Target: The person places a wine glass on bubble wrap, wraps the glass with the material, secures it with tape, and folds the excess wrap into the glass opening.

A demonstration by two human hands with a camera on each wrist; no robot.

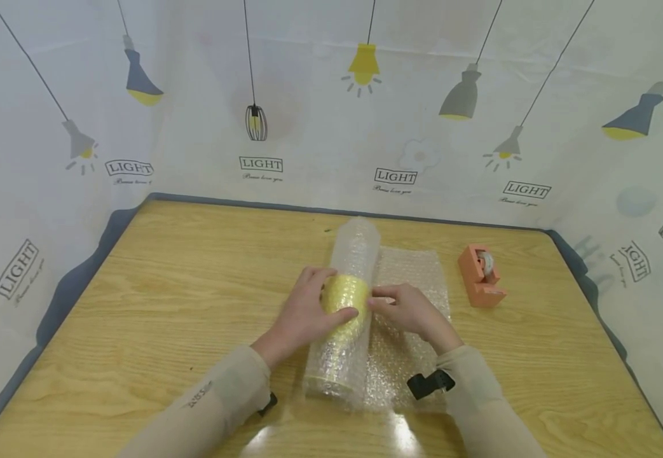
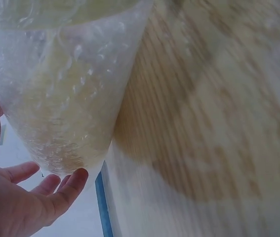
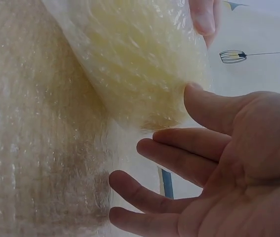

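A yellow cylindrical object (image 1: 347, 299) shows through several layers of clear bubble wrap (image 1: 331, 362), rolled round it into a long tube on the table. My left hand (image 1: 306, 307) holds the tube from its left side, thumb across the top and fingers at the far left side. On the right side, my right hand (image 1: 408, 310) touches the tube with thumb and fingertips. In the right wrist view its fingers (image 3: 179, 158) are fairly straight and spread, the thumb tip against the yellow part. A flat sheet of bubble wrap (image 1: 414, 267) extends rightward from under the tube, partly beneath the right hand.
An orange tape dispenser (image 1: 480, 280) holding a roll of clear tape (image 1: 485, 263) stands at the right of the wooden table (image 1: 194, 261). A pale curtain (image 1: 314, 83) printed with lamps hangs behind the table and along both sides.
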